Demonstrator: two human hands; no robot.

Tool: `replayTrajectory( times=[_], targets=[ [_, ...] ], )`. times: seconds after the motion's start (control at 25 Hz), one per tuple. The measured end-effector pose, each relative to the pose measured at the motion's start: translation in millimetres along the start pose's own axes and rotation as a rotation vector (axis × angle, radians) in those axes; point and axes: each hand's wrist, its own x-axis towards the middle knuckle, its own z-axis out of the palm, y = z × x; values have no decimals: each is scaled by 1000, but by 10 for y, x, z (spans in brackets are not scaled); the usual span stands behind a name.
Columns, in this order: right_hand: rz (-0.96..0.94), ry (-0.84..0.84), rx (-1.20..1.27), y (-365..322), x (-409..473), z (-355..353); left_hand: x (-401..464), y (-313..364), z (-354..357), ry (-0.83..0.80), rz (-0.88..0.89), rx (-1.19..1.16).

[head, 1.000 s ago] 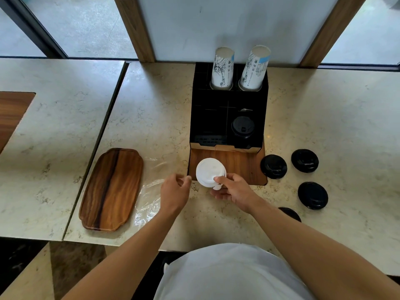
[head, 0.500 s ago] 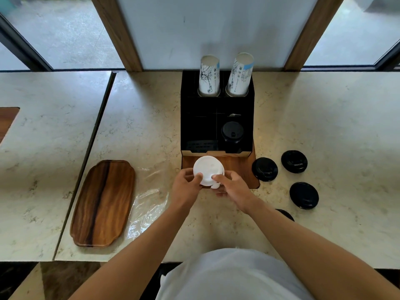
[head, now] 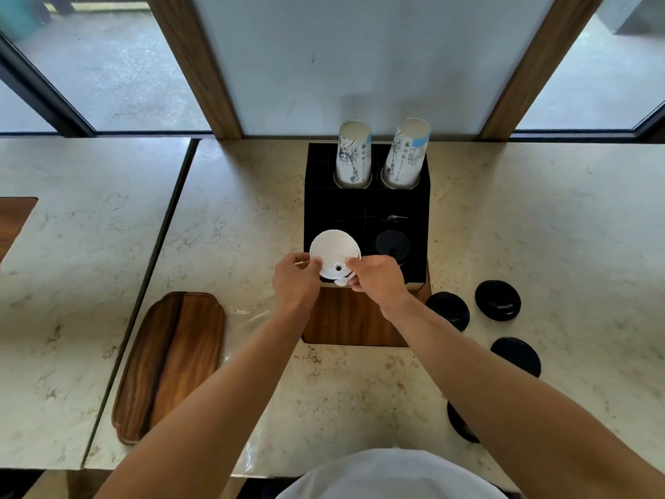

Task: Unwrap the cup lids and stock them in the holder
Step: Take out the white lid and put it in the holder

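Observation:
Both hands hold a stack of white cup lids (head: 334, 253) over the front left compartment of the black holder (head: 367, 210). My left hand (head: 295, 287) pinches its left rim and my right hand (head: 376, 279) pinches its right rim. The front right compartment holds black lids (head: 391, 244). Several loose black lids (head: 497, 300) lie on the counter to the right. Clear plastic wrap (head: 248, 315) lies on the counter under my left forearm.
Two upturned paper cup stacks (head: 353, 153) stand in the holder's back row. The holder has a wooden base (head: 345, 318). A wooden tray (head: 169, 365) lies to the left. A seam splits the marble counter (head: 539, 228) at left; windows rise behind.
My left hand joined my right on the white lids. Both hands carried them forward from above the wooden base to above the holder's front left compartment.

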Motion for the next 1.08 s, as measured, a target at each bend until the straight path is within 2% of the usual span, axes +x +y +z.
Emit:
replayTrajectory(
  times=[0.24, 0.44, 0.6, 0.76, 1.08],
  targets=[
    [-9, 98, -158, -109, 176, 174, 256, 42, 166, 28, -38, 75],
    [-32, 109, -343, -116, 289, 193, 298, -23, 325, 14, -36, 169],
    [-42, 77, -418, -119, 326, 253, 329, -36, 438, -23, -116, 137],
    [61, 13, -356, -183, 415, 375, 449, 3, 499, -100, -201, 69],
    [241, -115, -223, -175, 631, 433, 613, -42, 615, -220, -370, 147]
  ],
)
